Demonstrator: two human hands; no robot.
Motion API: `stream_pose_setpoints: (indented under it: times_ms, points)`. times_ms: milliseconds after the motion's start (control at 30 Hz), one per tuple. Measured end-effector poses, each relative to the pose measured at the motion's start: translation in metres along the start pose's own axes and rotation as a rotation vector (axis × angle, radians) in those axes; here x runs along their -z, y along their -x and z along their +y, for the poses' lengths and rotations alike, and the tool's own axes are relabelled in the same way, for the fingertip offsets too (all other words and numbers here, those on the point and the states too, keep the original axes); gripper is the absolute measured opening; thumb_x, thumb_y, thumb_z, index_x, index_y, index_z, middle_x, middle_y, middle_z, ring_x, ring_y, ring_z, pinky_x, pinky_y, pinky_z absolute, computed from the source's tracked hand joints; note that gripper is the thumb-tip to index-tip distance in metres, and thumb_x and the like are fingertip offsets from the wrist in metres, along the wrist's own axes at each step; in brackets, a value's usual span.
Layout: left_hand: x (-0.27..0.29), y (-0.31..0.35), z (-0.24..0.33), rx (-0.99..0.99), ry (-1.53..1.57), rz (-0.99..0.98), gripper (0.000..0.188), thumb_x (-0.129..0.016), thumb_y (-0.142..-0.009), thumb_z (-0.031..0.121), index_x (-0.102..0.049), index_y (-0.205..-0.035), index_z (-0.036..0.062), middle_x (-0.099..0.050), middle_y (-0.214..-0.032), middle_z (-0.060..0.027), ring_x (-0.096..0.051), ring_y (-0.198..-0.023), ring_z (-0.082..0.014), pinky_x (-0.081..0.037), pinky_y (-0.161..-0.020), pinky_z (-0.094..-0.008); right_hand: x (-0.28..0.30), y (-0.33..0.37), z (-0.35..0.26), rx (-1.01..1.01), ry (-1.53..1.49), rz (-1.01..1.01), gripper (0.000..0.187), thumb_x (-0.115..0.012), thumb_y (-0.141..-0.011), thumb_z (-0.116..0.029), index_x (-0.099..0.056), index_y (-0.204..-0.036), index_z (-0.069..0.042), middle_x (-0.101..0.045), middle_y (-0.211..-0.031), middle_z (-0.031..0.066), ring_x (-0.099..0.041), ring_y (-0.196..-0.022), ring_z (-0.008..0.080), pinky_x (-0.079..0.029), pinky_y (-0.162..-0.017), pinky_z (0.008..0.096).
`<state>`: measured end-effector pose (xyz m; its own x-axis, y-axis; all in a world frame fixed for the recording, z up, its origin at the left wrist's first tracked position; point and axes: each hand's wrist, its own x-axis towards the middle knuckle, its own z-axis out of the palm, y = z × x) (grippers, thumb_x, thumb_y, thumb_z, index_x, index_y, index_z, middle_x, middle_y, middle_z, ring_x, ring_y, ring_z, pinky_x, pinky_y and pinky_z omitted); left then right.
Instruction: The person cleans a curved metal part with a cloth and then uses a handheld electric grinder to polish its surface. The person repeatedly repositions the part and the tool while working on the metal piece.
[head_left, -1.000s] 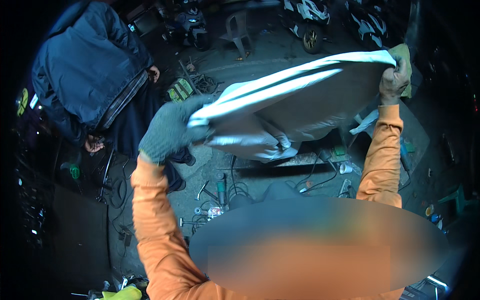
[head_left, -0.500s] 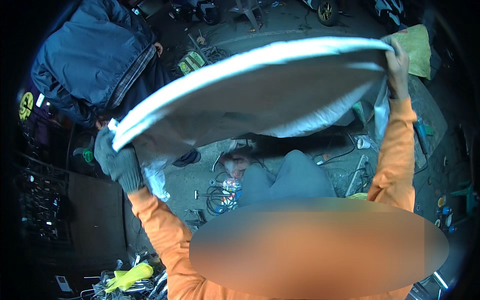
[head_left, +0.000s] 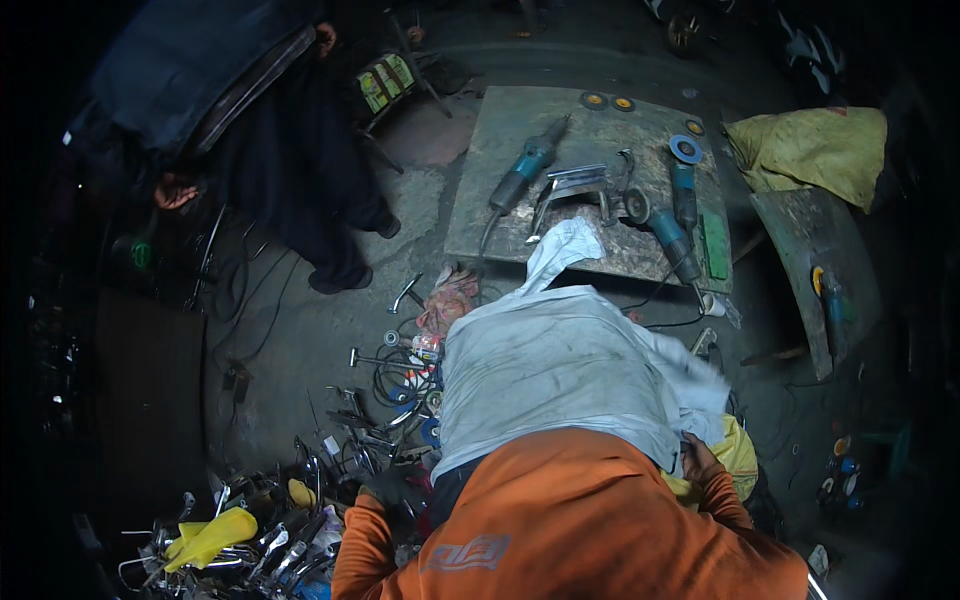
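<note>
A pale grey-white cloth (head_left: 560, 370) lies spread over my lap and thighs, with one narrow end reaching forward toward the low worktable (head_left: 480, 190). My right hand (head_left: 698, 460), bare, is down beside my right hip at the cloth's side edge. Its fingers look curled on the edge, though partly hidden. Down by my left hip is my left hand (head_left: 395, 490) in a dark grey glove; it is in shadow, and its fingers do not show clearly.
On the worktable lie several blue angle grinders (head_left: 535, 160) and a chrome bracket (head_left: 575, 190). A heap of metal parts (head_left: 290, 530) with a yellow glove (head_left: 212, 540) lies at my left. A person (head_left: 290, 180) stands ahead left. A yellow sack (head_left: 810, 150) sits far right.
The cloth, held up and stretched between both hands before, has come down over my lap. Both hands have dropped back to my hips, and the worktable has come into view.
</note>
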<state>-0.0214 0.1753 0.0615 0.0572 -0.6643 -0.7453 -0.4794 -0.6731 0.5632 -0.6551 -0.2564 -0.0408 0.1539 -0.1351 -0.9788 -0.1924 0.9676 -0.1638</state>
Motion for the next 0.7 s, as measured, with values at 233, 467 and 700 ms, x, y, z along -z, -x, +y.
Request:
stream_pose_setpoints:
  times_ms: [233, 467, 700]
  points:
    - [0.067, -0.084, 0.037, 0.058, -0.087, 0.799, 0.036, -0.063, -0.093, 0.034, -0.074, -0.115, 0.0075, -0.073, -0.112, -0.023, -0.07, -0.107, -0.0418, -0.055, -0.092, -0.0475, -0.128, -0.03, -0.135, 1.235, 0.899, 0.67, 0.045, -0.078, -0.084, -0.033, -0.067, -0.1, 0.007, -0.066, -0.075, 0.0215, -0.065, -0.068, 0.036, -0.05, -0.064, 0.0464]
    - [0.127, -0.246, 0.098, -0.177, 0.45, 0.782, 0.026, -0.06, -0.091, 0.025, -0.07, -0.088, 0.0015, -0.073, -0.089, -0.0194, -0.068, -0.084, -0.0395, -0.049, -0.071, -0.0451, -0.369, 0.01, -0.25, 1.885, 1.131, 0.207, 0.046, -0.069, -0.086, -0.012, -0.062, -0.131, -0.006, -0.061, -0.131, 0.021, -0.057, -0.126, 0.038, -0.046, -0.106, 0.0437]
    - [0.13, -0.332, 0.085, 0.126, 0.05, 0.781, 0.044, -0.056, -0.09, 0.043, -0.075, -0.096, 0.004, -0.074, -0.101, -0.023, -0.07, -0.096, -0.042, -0.054, -0.086, -0.0476, -0.429, -0.042, -0.292, 1.518, 1.717, 0.313, 0.032, -0.072, -0.081, -0.022, -0.072, -0.11, -0.007, -0.069, -0.115, 0.0201, -0.064, -0.109, 0.037, -0.052, -0.093, 0.049]
